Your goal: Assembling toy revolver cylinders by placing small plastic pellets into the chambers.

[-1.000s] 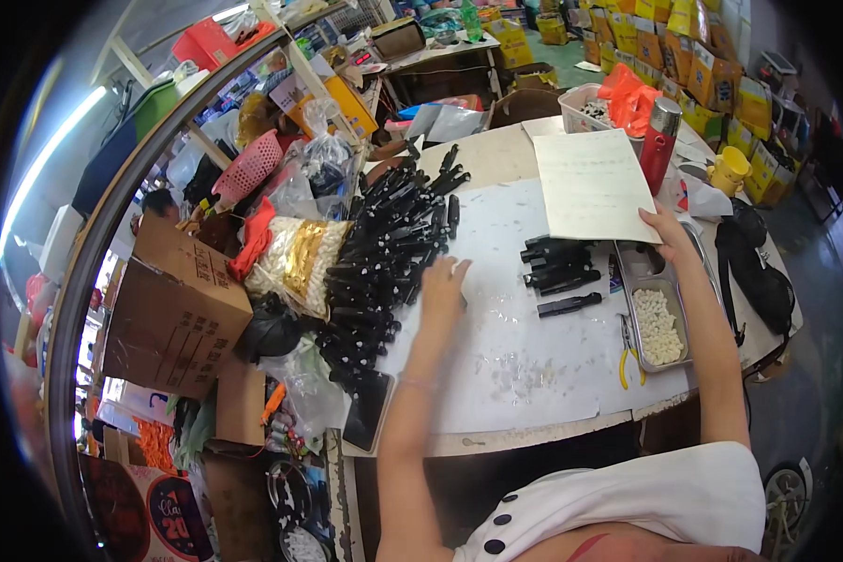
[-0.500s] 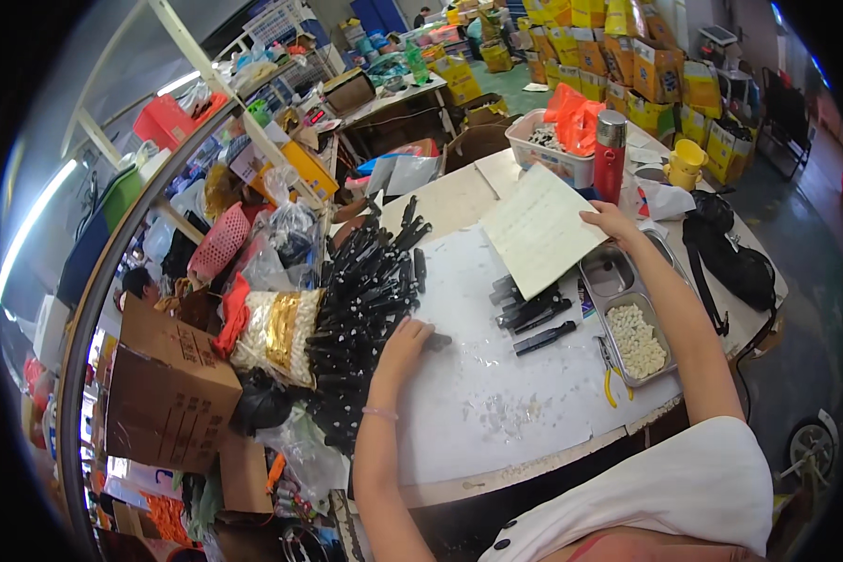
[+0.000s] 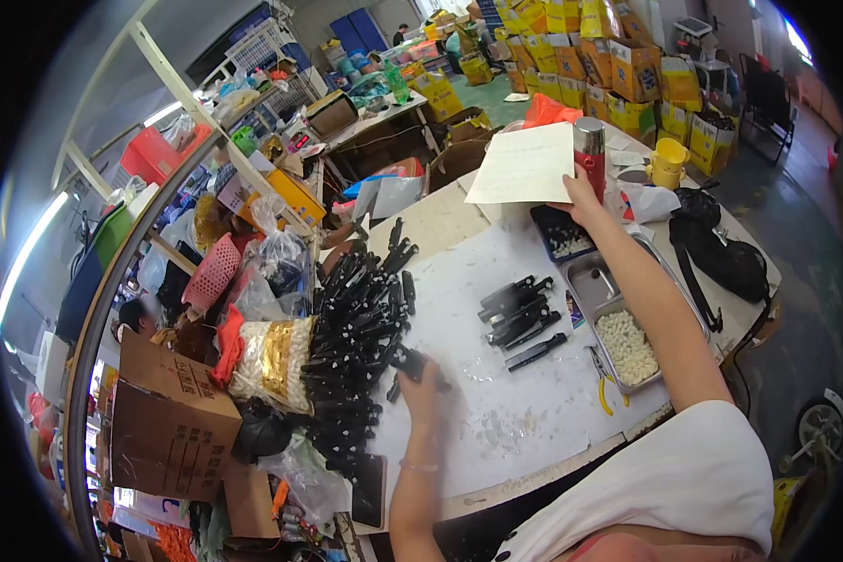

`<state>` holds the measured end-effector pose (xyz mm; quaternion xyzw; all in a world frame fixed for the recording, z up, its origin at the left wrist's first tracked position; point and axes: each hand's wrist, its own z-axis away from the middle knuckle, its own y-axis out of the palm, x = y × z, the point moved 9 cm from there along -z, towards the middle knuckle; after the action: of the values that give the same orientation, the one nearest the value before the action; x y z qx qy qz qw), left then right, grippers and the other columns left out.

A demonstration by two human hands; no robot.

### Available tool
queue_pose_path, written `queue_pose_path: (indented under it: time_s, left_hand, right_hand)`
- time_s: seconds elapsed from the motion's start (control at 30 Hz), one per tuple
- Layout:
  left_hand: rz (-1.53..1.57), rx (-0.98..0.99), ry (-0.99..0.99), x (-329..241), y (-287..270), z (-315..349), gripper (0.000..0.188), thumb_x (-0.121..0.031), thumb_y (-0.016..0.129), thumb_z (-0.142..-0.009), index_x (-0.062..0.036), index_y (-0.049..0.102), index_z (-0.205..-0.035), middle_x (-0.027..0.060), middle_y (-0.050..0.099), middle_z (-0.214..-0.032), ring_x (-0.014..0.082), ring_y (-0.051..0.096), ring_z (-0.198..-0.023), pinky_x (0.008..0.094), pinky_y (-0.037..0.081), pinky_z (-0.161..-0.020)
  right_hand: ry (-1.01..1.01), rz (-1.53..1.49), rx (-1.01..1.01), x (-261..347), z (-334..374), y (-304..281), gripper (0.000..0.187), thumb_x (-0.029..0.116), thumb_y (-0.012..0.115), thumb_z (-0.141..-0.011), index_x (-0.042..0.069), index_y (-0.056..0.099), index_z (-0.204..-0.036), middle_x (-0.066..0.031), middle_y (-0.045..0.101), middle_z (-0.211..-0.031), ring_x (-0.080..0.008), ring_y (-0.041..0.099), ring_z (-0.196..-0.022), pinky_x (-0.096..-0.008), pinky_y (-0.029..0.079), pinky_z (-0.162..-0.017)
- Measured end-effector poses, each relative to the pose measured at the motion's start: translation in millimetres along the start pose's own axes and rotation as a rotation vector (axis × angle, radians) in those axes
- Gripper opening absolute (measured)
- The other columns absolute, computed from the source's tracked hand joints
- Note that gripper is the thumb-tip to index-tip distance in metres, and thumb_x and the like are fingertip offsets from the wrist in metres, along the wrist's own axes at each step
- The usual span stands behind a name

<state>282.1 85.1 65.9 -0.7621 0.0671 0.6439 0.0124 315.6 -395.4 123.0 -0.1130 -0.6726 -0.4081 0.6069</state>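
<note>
rising off the surface (image 3: 487, 412) in the head view, the paper sheet (image 3: 520, 167) has swung far and left within the last half second, uncovering the dark tray (image 3: 544, 223) of white bits behind the metal tray (image 3: 590, 284). the right hand (image 3: 581, 195) has its grip pinched on the sheet's right edge. the left hand (image 3: 423, 391), at the right edge of the black heap (image 3: 351, 323), now has its grip curled around at least 1 black piece (image 3: 407, 360); i cannot tell the exact count. that suggests stock is being drawn from the heap, while the smaller black group (image 3: 515, 318) lies between both hands, out in plain sight beside the trays, with neither hand touching it.
</note>
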Motion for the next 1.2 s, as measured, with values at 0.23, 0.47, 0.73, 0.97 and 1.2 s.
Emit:
queue_pose_path:
  time_s: [0.23,0.47,0.73,0.97,1.2]
  left_hand:
    - [0.046,0.011,-0.098,-7,5,60,0.022,-0.004,0.062,-0.083,-0.0050,0.050,-0.102,0.0052,0.058,-0.086,0.0144,0.059,-0.072,0.0280,0.050,-0.066]
    - [-0.007,-0.069,-0.094,-17,-24,110,0.024,-0.002,0.061,-0.084,-0.0026,0.050,-0.105,0.0058,0.058,-0.090,0.0148,0.059,-0.081,0.0282,0.049,-0.075]
    - [0.075,-0.160,-0.243,-10,-23,130,0.034,-0.001,0.060,-0.085,-0.0028,0.044,-0.115,0.0066,0.056,-0.093,0.0171,0.058,-0.083,0.0312,0.049,-0.078]
    - [0.118,-0.117,-0.262,4,-3,130,0.036,0.001,0.059,-0.085,-0.0038,0.043,-0.117,0.0075,0.056,-0.093,0.0178,0.058,-0.083,0.0312,0.048,-0.078]
    - [0.174,-0.089,-0.225,9,2,139,0.037,-0.001,0.059,-0.085,-0.0038,0.040,-0.117,0.0077,0.055,-0.092,0.0176,0.057,-0.082,0.0309,0.049,-0.072]
  right_hand:
    - [-0.415,0.204,-0.322,34,-64,2,0.056,0.012,0.042,-0.094,0.020,0.020,-0.145,-0.0121,0.041,-0.138,-0.0314,0.048,-0.119,-0.0445,0.044,-0.096]
    - [-0.316,0.423,-0.455,16,-77,10,0.070,-0.002,0.047,-0.076,0.012,0.026,-0.141,-0.0261,0.033,-0.141,-0.0389,0.039,-0.128,-0.0423,0.034,-0.104]
    - [-0.548,0.889,-0.317,3,-69,5,0.054,0.001,0.051,-0.072,0.002,0.048,-0.126,-0.0252,0.049,-0.123,-0.0381,0.043,-0.122,-0.0399,0.034,-0.105]
    - [-0.648,0.895,0.074,48,11,43,0.040,-0.009,0.045,-0.070,0.001,0.069,-0.101,-0.0194,0.058,-0.121,-0.0331,0.054,-0.116,-0.0361,0.041,-0.100]
    - [-1.346,0.934,0.100,158,149,21,0.046,-0.015,0.046,-0.069,0.002,0.068,-0.105,-0.0148,0.062,-0.117,-0.0284,0.056,-0.113,-0.0360,0.040,-0.102]
